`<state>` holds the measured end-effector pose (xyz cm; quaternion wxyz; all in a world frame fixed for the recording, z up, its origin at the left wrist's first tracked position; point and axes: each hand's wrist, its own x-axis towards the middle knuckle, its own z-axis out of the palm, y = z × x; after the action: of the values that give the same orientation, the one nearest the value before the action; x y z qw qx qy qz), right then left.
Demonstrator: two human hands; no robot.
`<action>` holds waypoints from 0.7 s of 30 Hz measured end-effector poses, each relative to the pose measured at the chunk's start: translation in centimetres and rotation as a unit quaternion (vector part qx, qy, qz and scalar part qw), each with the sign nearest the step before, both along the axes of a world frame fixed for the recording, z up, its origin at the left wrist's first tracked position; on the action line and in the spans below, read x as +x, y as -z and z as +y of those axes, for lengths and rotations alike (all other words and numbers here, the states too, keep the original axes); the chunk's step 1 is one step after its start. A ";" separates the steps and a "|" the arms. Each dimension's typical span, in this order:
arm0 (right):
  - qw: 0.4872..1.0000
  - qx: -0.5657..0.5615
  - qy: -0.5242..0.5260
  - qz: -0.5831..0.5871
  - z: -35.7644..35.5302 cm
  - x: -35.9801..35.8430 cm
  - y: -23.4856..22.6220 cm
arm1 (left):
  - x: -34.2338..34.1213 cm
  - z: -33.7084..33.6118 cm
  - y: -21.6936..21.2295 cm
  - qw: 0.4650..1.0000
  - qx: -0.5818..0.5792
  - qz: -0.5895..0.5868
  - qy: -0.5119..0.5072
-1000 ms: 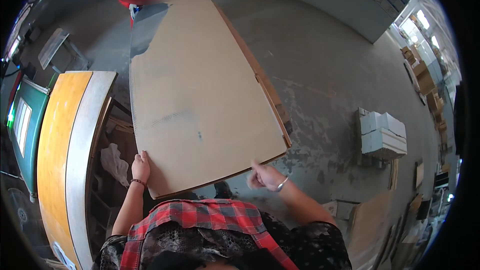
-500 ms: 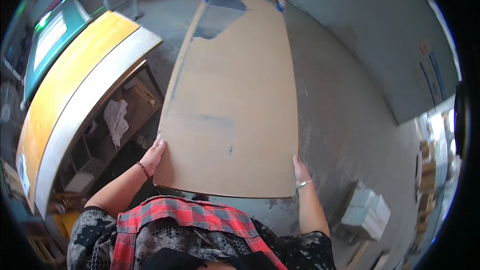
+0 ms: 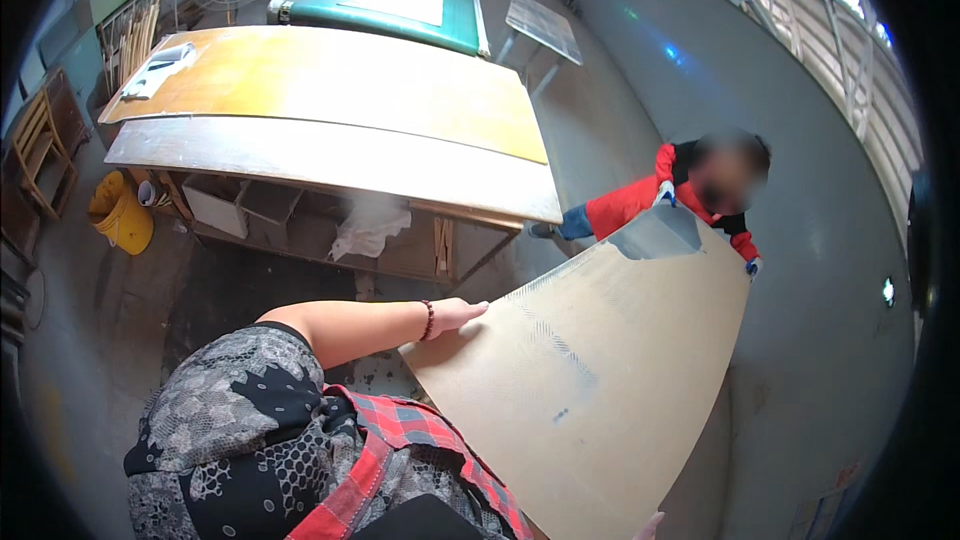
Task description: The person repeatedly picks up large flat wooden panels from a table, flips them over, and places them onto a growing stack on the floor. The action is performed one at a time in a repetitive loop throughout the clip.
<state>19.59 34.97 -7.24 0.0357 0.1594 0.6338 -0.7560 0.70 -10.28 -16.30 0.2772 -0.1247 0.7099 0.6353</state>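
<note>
A large tan flat board [image 3: 600, 360] stretches away from me to the right, with dark smudges on its face and a grey-blue patch at its far end. My left hand [image 3: 458, 318], with a beaded bracelet at the wrist, is closed on its left edge, thumb on top. Only a bit of my right hand [image 3: 650, 527] shows at the lower rim, against the board's near right edge; most of it is cut off. A person in red and black [image 3: 625, 208] grips the far end with both gloved hands.
To the left stands a workbench [image 3: 330, 150] with a yellow sheet [image 3: 320, 80] on top and clutter beneath. A yellow bucket [image 3: 125, 220] is on the floor at far left. Behind the bench are a green-edged table [image 3: 385, 28] and a small table [image 3: 543, 28]. A grey wall [image 3: 810, 210] runs along the right.
My view has swung left, so the bench now lies across the upper left and the board slants to the right. Both my hands and the other person still hold the board.
</note>
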 end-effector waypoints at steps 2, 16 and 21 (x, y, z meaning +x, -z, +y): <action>1.000 0.024 -0.006 0.014 -4.3 -0.2 1.8 | -1.3 -4.0 2.5 0.993 -0.098 0.060 -0.041; 0.993 0.052 -0.083 -0.070 -37.4 -11.6 13.6 | -9.1 -43.0 1.7 0.954 -0.270 0.056 -0.119; 0.991 0.028 -0.022 -0.129 -43.3 -16.3 18.1 | -9.1 -50.7 8.2 0.939 -0.323 0.053 -0.103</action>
<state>3.28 -8.29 -25.34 0.1287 0.2426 0.6479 -0.7105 -8.37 -61.03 -24.47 0.1172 -0.2462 0.8739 0.4023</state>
